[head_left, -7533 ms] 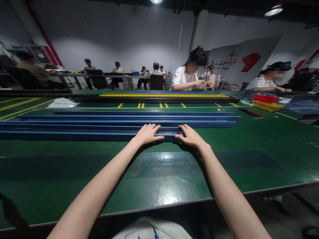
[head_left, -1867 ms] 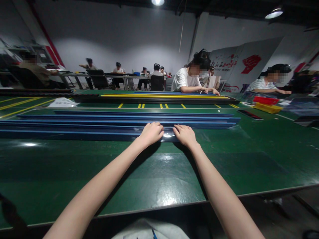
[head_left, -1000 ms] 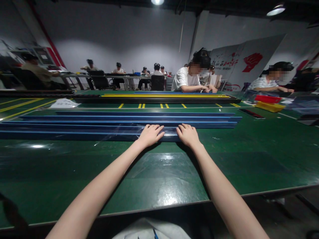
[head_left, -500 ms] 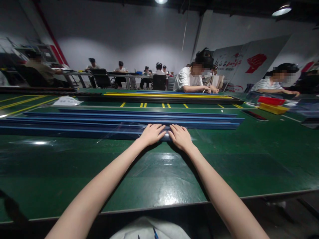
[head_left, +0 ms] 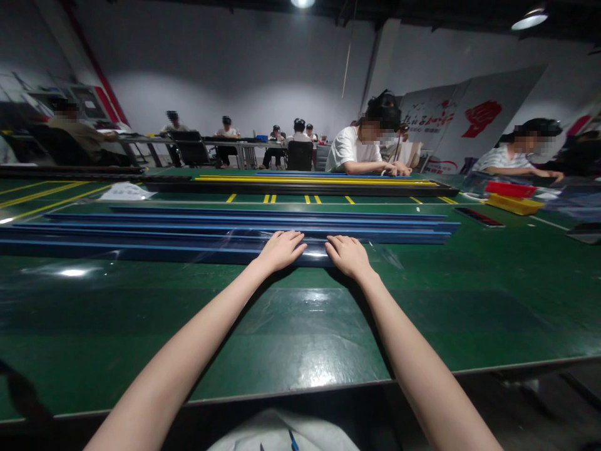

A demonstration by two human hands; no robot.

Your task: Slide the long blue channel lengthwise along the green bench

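Observation:
Long blue profile strips [head_left: 141, 252] lie side by side across the green table. Thin clear plastic film [head_left: 313, 253] covers part of the nearest strip, with loose wrinkled film showing beyond each hand. My left hand [head_left: 282, 252] rests palm down on this film, its fingers stretched out over the strip. To its right, my right hand [head_left: 349, 255] presses flat on the same covered strip, fingers extended. A short shiny stretch of film shows between the two hands. Neither hand is gripping anything.
A wide clear sheet [head_left: 300, 313] lies on the green table [head_left: 263, 376] before me. Farther back are yellow strips [head_left: 310, 181], a white paper [head_left: 126, 191], a phone [head_left: 479, 217], and red [head_left: 509, 190] and yellow [head_left: 514, 205] trays. A co-worker [head_left: 359, 147] works opposite.
My hands have moved apart along the strip, the left one to the left and the right one to the right. More film shows between them and beyond my right hand.

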